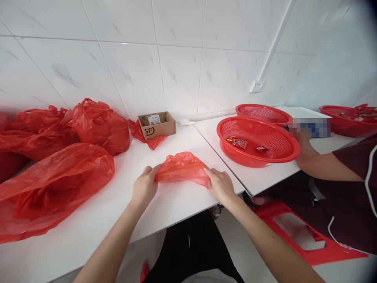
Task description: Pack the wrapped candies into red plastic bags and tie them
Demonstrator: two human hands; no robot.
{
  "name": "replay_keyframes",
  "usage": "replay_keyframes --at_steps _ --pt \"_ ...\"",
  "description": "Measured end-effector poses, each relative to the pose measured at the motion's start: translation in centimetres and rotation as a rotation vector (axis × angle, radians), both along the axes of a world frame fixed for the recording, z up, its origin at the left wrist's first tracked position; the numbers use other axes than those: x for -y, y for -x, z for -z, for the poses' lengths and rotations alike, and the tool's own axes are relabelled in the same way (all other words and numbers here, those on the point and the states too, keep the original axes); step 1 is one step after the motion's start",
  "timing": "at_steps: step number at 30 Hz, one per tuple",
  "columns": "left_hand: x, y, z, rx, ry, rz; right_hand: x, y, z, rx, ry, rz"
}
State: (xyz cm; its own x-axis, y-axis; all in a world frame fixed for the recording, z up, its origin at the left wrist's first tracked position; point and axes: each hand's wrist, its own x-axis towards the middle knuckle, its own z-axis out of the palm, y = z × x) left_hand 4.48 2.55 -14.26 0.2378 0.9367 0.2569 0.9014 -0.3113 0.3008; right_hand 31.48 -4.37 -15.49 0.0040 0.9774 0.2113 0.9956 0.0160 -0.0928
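Observation:
A thin red plastic bag (182, 167) is stretched sideways between my two hands above the white table (171, 204). My left hand (145, 184) pinches its left edge, and my right hand (219, 182) grips the right edge. Slightly crumpled, the bag bulges away from me at its far side. Left of my hands lies a large open red plastic bag (59, 188), its mouth facing me. Behind that one sit filled, knotted red bags (97, 125).
A small cardboard box (157, 127) stands on a red bag by the tiled wall. To the right, a red basket (256, 157) holds a few small snack packets (239, 143). Another person's arm (326, 165) reaches past it, above a red stool (294, 232).

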Motion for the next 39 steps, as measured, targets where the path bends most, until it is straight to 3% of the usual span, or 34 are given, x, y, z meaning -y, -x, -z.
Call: replay_keyframes --at_steps 5,8,11,13,15,18,21,23,24,26,28,30,34,37,39 --pt "0.1 4.0 -3.0 0.155 0.086 -0.076 0.9 -2.8 -3.2 0.025 0.104 0.033" --pt "1.6 4.2 -4.1 0.292 0.312 -0.002 1.2 -3.5 -4.8 -0.087 0.165 0.033" --pt "3.1 3.7 -4.5 0.828 0.705 0.115 1.1 -4.2 -5.6 -0.181 0.176 0.017" --pt "3.7 3.3 -4.4 1.245 0.823 0.155 1.2 -4.4 -5.7 -0.204 0.165 0.002" --pt "3.9 3.0 -4.2 1.641 0.757 0.077 1.5 -4.3 -5.6 -0.212 0.176 -0.017" --pt "3.9 2.8 -4.1 2.034 0.602 -0.095 2.3 -3.9 -6.0 -0.284 0.212 -0.137" --pt "4.0 3.0 -4.2 2.089 0.638 -0.241 3.0 -4.6 -7.1 -0.515 0.274 -0.434" --pt "4.2 3.2 -4.3 2.063 0.708 -0.324 3.0 -6.3 -7.9 -0.618 0.170 -0.479" --pt "4.3 3.3 -4.3 2.031 0.739 -0.338 2.7 -7.4 -8.2 -0.590 0.067 -0.397" --pt "4.6 3.5 -4.0 1.973 0.789 -0.343 2.0 -9.7 -8.5 -0.374 -0.085 -0.095" --pt "4.9 3.5 -3.4 1.920 0.819 -0.345 1.0 -11.2 -8.5 -0.112 -0.040 0.178" --pt "5.2 3.3 -2.5 1.882 0.823 -0.343 0.2 -11.1 -8.4 0.019 0.058 0.289" --pt "5.9 2.2 -1.2 1.815 0.860 -0.274 -0.8 -6.8 -8.8 -0.054 -0.024 0.170" --pt "6.8 1.6 -1.2 1.724 0.955 -0.247 -1.9 -3.9 -9.9 -0.316 0.046 -0.092" --pt "7.5 1.6 -1.5 1.671 1.032 -0.258 -3.4 -3.8 -10.8 -0.456 0.121 -0.228"
